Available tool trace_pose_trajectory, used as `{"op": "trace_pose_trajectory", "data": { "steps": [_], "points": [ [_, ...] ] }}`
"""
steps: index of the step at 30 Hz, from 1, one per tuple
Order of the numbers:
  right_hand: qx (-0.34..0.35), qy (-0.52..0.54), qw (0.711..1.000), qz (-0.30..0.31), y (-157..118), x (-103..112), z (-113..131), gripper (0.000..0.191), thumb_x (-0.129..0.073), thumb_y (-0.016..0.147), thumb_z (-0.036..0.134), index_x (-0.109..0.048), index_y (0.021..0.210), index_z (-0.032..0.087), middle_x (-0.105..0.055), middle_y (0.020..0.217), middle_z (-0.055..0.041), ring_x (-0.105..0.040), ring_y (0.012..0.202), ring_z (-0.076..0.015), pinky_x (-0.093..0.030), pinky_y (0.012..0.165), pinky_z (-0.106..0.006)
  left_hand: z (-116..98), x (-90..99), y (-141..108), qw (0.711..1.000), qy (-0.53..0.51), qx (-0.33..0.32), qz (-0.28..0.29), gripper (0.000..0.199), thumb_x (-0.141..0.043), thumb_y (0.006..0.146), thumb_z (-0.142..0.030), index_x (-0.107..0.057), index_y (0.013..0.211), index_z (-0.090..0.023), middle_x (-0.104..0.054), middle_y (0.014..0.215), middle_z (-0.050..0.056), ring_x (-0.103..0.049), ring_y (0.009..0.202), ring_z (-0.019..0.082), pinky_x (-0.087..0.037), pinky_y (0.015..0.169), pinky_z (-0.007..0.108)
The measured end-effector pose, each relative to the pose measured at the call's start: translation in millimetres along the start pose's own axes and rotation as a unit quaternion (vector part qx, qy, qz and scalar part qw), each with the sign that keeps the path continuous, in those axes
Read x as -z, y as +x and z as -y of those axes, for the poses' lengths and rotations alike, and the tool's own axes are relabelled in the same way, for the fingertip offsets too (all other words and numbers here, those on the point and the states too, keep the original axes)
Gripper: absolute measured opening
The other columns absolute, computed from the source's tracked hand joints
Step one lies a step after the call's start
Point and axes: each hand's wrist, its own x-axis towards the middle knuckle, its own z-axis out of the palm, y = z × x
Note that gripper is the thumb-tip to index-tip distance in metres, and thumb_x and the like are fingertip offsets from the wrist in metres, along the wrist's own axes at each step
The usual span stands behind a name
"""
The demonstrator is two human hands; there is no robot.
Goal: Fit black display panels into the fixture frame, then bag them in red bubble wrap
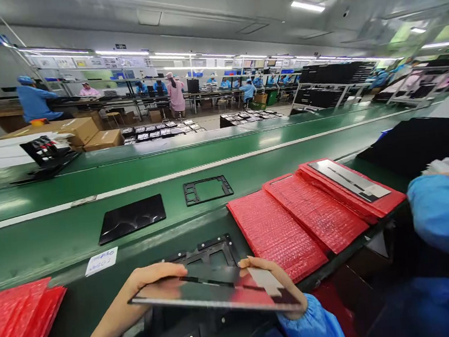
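Between my two hands I hold a thin, shiny display panel [207, 290], tilted, its reflective back facing up with a dark strip across it. My left hand [140, 286] grips the panel's left end, thumb on top. My right hand [275, 274] is closed round its right end. Under the panel lies a black fixture frame [216, 248] with small round metal dots, partly hidden by the panel and my hands. Farther off on the green bench [164, 195] sit a glossy black screen [132, 218] and a black rectangular frame [208, 190].
Red bubble-wrap bags [277, 227] lie to the right, with another panel [349, 178] on top. More red bags [21, 322] are at lower left, near a handwritten label [101, 261]. A co-worker's blue sleeve [447, 217] is close on the right. Cardboard boxes [83, 131] stand beyond the bench.
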Motion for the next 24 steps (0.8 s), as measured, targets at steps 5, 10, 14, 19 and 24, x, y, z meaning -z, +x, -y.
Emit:
{"op": "trace_pose_trajectory", "data": {
  "steps": [5, 10, 14, 19, 24],
  "points": [
    [-0.174, -0.023, 0.965, 0.195, -1, -2, -10, 0.093, -0.026, 0.077, 0.084, -0.074, 0.068, 0.005, -0.071, 0.069, -0.0180, -0.063, 0.044, -0.0139, -0.039, 0.032, -0.016, 2, -5.8, -9, 0.976, -0.082, 0.118, -0.161, 0.040, -0.071, 0.069, -0.056, -0.071, 0.066, -0.016, -0.071, 0.066, 0.005, -0.064, 0.060, 0.021, -0.051, 0.056, 0.030],
    [-0.078, 0.030, 0.990, 0.115, 8, -3, -20, 0.073, -0.039, 0.081, 0.076, -0.076, 0.088, 0.014, -0.075, 0.073, -0.0124, -0.071, 0.065, -0.0212, -0.054, 0.052, -0.026, 0, -14.8, -11, 0.957, -0.199, 0.158, -0.140, 0.037, -0.072, 0.073, -0.050, -0.070, 0.068, -0.013, -0.070, 0.065, 0.005, -0.061, 0.056, 0.015, -0.046, 0.052, 0.023],
    [-0.040, 0.099, 0.994, 0.039, 16, -12, -19, 0.053, -0.057, 0.076, 0.069, -0.075, 0.099, 0.025, -0.077, 0.093, -0.0073, -0.069, 0.097, -0.0272, -0.053, 0.087, -0.042, 1, -15.0, -11, 0.955, -0.208, 0.151, -0.149, 0.033, -0.072, 0.075, -0.046, -0.070, 0.066, -0.014, -0.070, 0.064, 0.003, -0.060, 0.056, 0.013, -0.044, 0.051, 0.021],
    [-0.030, 0.083, 0.996, 0.001, 16, -26, -13, 0.043, -0.078, 0.067, 0.045, -0.073, 0.104, 0.025, -0.074, 0.106, -0.0071, -0.063, 0.110, -0.0327, -0.048, 0.097, -0.047, 6, -13.8, -12, 0.957, -0.205, 0.148, -0.145, 0.033, -0.071, 0.076, -0.046, -0.071, 0.072, -0.014, -0.071, 0.070, 0.004, -0.063, 0.063, 0.016, -0.046, 0.056, 0.023],
    [-0.027, 0.079, 0.996, -0.027, 14, -34, -13, 0.050, -0.076, 0.074, 0.031, -0.063, 0.121, 0.022, -0.072, 0.114, -0.0079, -0.064, 0.111, -0.0306, -0.051, 0.095, -0.046, 21, 1.3, 3, 0.962, -0.209, 0.142, -0.107, 0.046, -0.067, 0.073, -0.059, -0.068, 0.065, -0.014, -0.068, 0.063, 0.004, -0.062, 0.061, 0.017, -0.045, 0.056, 0.024]
  ]
}}
